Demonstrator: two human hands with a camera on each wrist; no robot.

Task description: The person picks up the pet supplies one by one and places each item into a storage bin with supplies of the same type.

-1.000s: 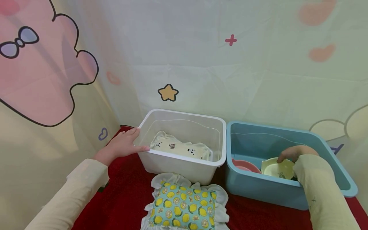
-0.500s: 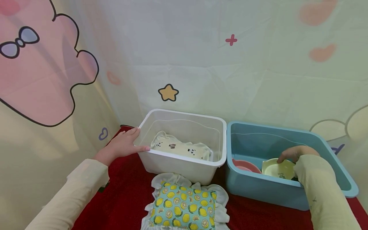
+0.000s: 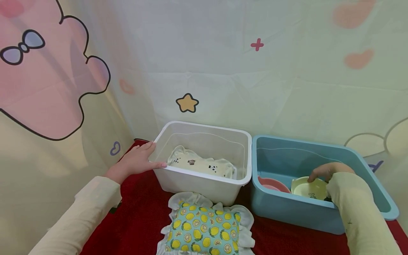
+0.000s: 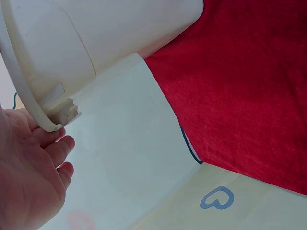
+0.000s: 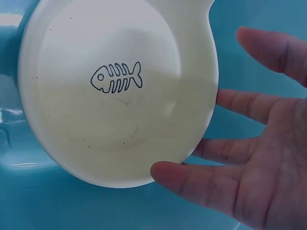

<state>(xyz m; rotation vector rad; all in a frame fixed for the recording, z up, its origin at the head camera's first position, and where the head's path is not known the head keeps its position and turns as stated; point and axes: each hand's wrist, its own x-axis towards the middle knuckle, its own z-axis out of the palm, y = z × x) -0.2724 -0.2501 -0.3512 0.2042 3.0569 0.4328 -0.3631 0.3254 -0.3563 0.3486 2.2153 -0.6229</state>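
Observation:
My left hand (image 3: 135,161) rests with spread fingers on the near left corner of a white bin (image 3: 204,184). In the left wrist view its fingers (image 4: 60,152) lie against the outside of the rim; the thumb is hidden there. My right hand (image 3: 329,170) reaches into a blue bin (image 3: 296,209), beside a pale yellow bowl (image 3: 307,187) printed with a fish skeleton. Its fingers (image 5: 230,151) are fairly straight in the right wrist view. One fingertip overlaps the bowl's edge, two others disappear behind it, and the uppermost digit stands apart.
A pink bowl (image 3: 274,185) lies left of the yellow one in the blue bin. Inside the white bin is a cream cushion (image 3: 199,163) with animal prints. A lemon-print ruffled cushion (image 3: 204,230) lies in front on the red cloth (image 3: 137,212). A printed curtain (image 3: 216,95) hangs behind.

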